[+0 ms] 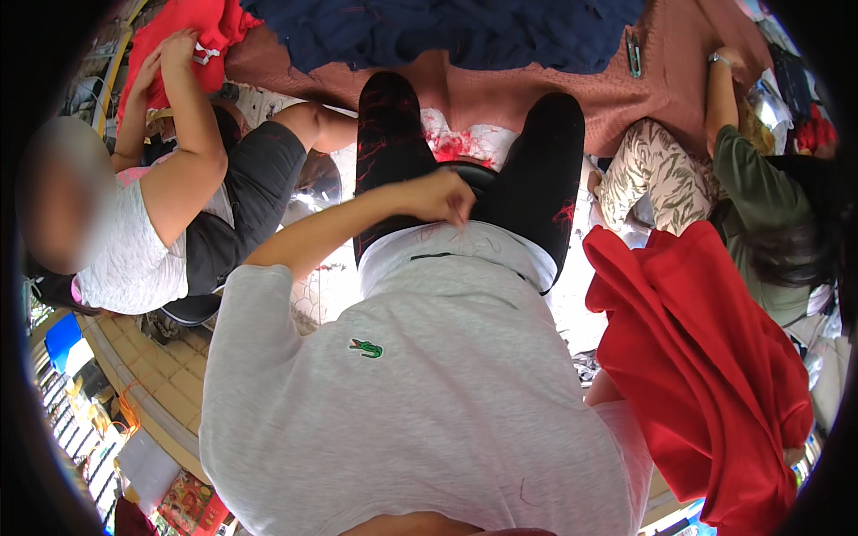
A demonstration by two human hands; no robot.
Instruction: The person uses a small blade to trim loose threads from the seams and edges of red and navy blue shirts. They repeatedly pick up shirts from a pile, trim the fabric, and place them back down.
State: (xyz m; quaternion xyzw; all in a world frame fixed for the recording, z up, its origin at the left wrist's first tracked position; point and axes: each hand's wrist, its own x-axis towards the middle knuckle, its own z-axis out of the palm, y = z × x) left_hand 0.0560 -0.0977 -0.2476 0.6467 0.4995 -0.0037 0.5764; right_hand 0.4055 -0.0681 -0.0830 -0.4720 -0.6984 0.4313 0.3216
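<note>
Because the camera looks straight down the wearer's chest, most of the frame is filled by a grey polo shirt (429, 393), and the work sits at its lower hem. The left hand (442, 196), just above the middle of the frame, has its fingers pressed together in a pinch on the shirt's hem (465, 241), seemingly to tug the fabric straight over the lap. Beyond it, 2 legs in black trousers with red markings (389, 143) stretch toward the top of the frame.

The right hand is not visible; a red cloth (706, 375) drapes over that arm at the right and lower right of the frame, hanging in loose folds as if carried there to keep it off the ground, so I cannot tell whether those fingers are spread or closed.

Across the top lies a rust-brown cloth (536, 98) spread flat, with a dark blue cloth (447, 31) heaped on it, and 1 pair of scissors (633, 55) resting on the brown at the upper right.

2 other people sit nearby. One at the left, in a white top and dark shorts, reaches a hand (174, 49) into another red cloth (192, 27) at the upper left. The other, at the right in a green top (760, 196) and patterned trousers, lifts an arm with a wristwatch (719, 59) toward the brown cloth.
</note>
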